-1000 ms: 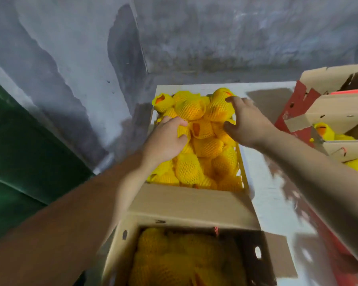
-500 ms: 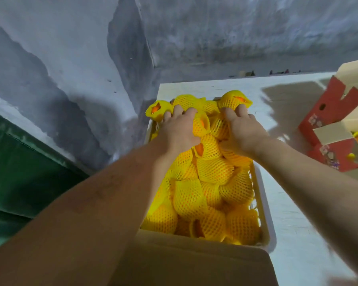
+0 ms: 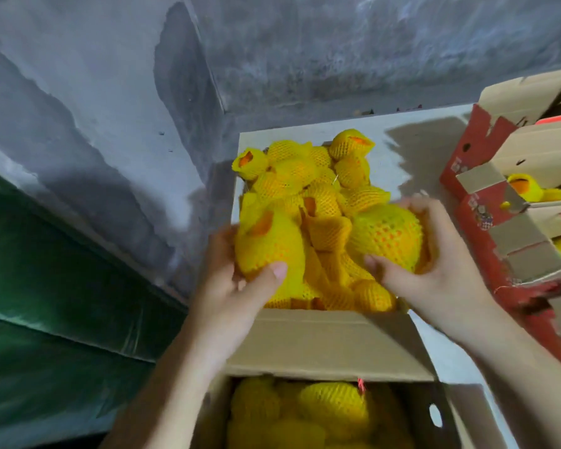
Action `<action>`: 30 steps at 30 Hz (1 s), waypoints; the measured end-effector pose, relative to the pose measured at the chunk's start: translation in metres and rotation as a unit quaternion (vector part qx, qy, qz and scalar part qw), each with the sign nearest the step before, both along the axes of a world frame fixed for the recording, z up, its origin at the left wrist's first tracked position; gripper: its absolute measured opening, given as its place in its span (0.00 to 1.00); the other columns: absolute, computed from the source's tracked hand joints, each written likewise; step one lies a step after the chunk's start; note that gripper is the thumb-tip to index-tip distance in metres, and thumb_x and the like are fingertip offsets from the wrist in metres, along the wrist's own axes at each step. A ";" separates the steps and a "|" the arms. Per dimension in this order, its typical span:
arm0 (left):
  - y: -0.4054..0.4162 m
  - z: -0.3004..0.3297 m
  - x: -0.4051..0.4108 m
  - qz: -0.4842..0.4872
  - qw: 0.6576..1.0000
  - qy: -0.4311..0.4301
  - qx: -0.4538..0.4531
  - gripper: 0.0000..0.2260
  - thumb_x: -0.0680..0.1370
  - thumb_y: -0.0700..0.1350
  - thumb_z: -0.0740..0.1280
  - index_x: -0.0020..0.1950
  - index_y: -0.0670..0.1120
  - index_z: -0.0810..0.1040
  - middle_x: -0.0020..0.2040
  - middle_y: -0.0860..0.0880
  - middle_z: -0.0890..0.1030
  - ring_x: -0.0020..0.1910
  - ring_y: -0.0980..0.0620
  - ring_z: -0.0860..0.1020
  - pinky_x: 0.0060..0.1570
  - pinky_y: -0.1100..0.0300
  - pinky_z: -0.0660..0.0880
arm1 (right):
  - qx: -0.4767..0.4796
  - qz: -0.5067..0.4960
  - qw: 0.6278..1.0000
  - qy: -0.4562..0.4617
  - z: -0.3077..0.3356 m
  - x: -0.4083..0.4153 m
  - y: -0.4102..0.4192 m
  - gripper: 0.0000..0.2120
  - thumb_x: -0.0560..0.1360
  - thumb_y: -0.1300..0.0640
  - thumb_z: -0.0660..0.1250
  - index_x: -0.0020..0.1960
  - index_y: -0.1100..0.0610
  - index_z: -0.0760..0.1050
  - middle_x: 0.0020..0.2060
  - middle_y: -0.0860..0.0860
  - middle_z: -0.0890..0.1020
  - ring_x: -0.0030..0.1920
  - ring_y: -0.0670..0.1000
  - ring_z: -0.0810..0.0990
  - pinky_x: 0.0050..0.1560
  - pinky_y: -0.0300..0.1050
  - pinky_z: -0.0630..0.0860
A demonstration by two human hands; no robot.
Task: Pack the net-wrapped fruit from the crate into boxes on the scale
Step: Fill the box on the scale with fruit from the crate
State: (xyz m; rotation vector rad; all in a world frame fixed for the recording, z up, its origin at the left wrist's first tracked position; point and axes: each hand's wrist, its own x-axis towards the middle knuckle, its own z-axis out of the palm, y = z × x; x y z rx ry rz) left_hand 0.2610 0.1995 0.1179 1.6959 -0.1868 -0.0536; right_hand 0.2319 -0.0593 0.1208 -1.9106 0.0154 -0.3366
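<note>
A crate (image 3: 240, 186) heaped with yellow net-wrapped fruit (image 3: 318, 189) lies ahead on the white table. My left hand (image 3: 230, 286) grips one net-wrapped fruit (image 3: 269, 244) above the crate's near left corner. My right hand (image 3: 434, 273) grips another net-wrapped fruit (image 3: 386, 234) above the crate's near right side. Both fruits are lifted off the pile. Right below my hands stands an open cardboard box (image 3: 321, 345) with several wrapped fruits inside; whatever it rests on is hidden.
A red-and-brown cardboard box (image 3: 486, 228) with wrapped fruit stands open at the right. A grey concrete wall runs along the back and left. Green sheeting (image 3: 46, 286) covers the lower left. White table surface (image 3: 412, 134) shows between crate and red box.
Both hands were pressed on the far end of the pile; they have since pulled back toward me, each lifting one wrapped fruit. The view has tilted down, showing the near box again.
</note>
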 end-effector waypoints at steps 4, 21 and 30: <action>0.037 -0.022 -0.084 0.000 0.996 0.054 -0.071 0.28 0.70 0.53 0.80 0.69 0.54 0.78 0.61 0.47 0.85 0.60 0.50 0.84 0.55 0.61 0.80 | 0.121 -0.020 0.991 0.044 -0.002 -0.086 0.035 0.28 0.64 0.53 0.82 0.60 0.51 0.74 0.46 0.48 0.82 0.44 0.43 0.79 0.43 0.31 0.76; 0.093 0.013 -0.182 -0.178 0.980 0.011 0.088 0.27 0.79 0.55 0.71 0.77 0.65 0.69 0.72 0.64 0.76 0.65 0.64 0.79 0.60 0.62 0.79 | 0.190 -0.055 0.979 0.038 0.029 -0.208 0.125 0.36 0.62 0.39 0.82 0.65 0.46 0.75 0.51 0.47 0.85 0.51 0.56 0.85 0.52 0.65 0.84; 0.125 0.010 -0.191 -0.072 0.991 -0.059 0.098 0.18 0.84 0.41 0.67 0.71 0.58 0.78 0.65 0.58 0.83 0.64 0.61 0.81 0.64 0.61 0.77 | -0.184 -0.007 0.979 -0.081 0.027 -0.207 0.169 0.36 0.73 0.47 0.78 0.74 0.57 0.68 0.67 0.54 0.75 0.68 0.52 0.74 0.69 0.45 0.70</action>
